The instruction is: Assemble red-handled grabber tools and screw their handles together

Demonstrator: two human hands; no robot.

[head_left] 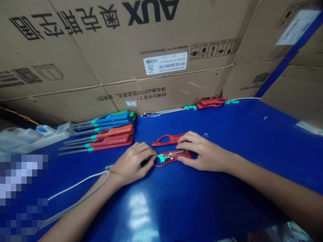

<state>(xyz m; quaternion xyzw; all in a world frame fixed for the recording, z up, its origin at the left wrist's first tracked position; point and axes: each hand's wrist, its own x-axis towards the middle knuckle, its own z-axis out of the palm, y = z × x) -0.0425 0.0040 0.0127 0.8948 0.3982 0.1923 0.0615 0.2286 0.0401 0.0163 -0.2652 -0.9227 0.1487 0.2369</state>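
Note:
A red handle half-shell [171, 157] with a teal part and inner wiring lies on the blue table [227, 134]. My right hand [202, 151] curls over its right end, thumb and fingers pinching it. My left hand [133, 163] is closed around the dark shaft at its left end. A second, empty red half-shell [166, 139] lies just behind, touching my right fingertips. A white tube [75, 188] runs along my left wrist.
Several finished blue and red instruments with metal shafts [111, 132] lie stacked at the left. Another red instrument [210, 102] rests against the large cardboard boxes [151, 50] at the back. Clear plastic bags [22, 139] sit far left.

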